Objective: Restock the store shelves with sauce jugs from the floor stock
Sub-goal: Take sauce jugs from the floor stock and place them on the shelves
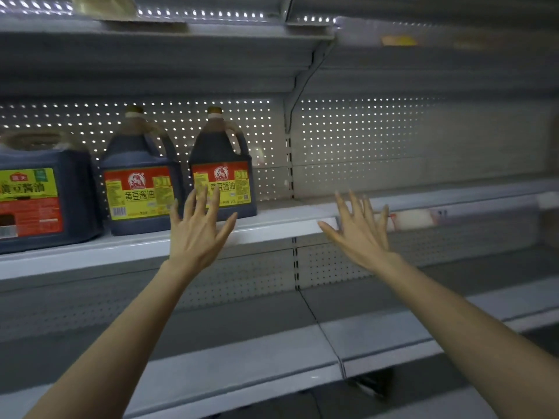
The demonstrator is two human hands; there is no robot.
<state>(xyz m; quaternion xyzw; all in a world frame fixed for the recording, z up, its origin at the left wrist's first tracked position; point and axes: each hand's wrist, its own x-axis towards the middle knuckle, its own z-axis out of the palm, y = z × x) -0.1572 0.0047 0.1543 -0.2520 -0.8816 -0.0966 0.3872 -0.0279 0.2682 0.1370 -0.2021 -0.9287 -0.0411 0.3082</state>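
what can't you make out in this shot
- Big jug, head view: cut off by the left edge.
- Right jug, head view: label partly hidden by the left hand.
- Shelf tag, head view: too blurred to read.
- Floor stock: outside the frame.

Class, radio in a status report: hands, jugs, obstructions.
Left hand and right hand open, empty. Three jugs upright on shelf. No obstruction seen.

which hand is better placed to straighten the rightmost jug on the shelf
Left, probably. The left hand is open directly in front of the rightmost jug, fingertips over its label. The right hand, also open, is off to the jug's right, before a bare stretch of shelf.
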